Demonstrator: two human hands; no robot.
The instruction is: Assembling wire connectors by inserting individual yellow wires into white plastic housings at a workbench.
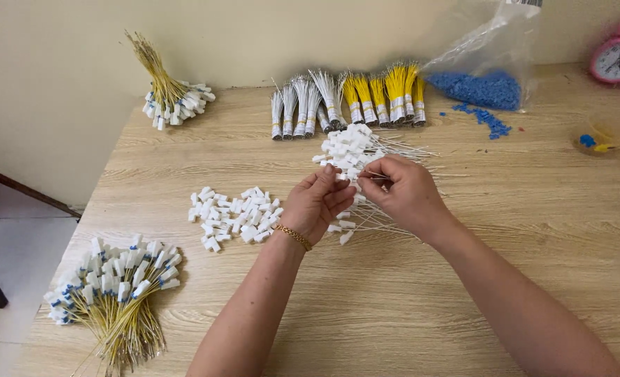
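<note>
My left hand (318,202) and my right hand (400,192) meet above the middle of a wooden table (394,307). The left hand's fingertips pinch a small white plastic connector (343,177). My right hand pinches a thin white wire at that connector. Beneath and behind the hands lies a fan of white wires fitted with white connectors (352,148). A loose heap of white connectors (234,215) lies just left of my left hand, which wears a gold bracelet.
Banded bundles of white and yellow wires (348,98) lie at the back. A clear bag of blue beads (479,87) and a pink alarm clock (618,57) stand back right. Finished yellow-wire bunches lie front left (114,286) and back left (170,94).
</note>
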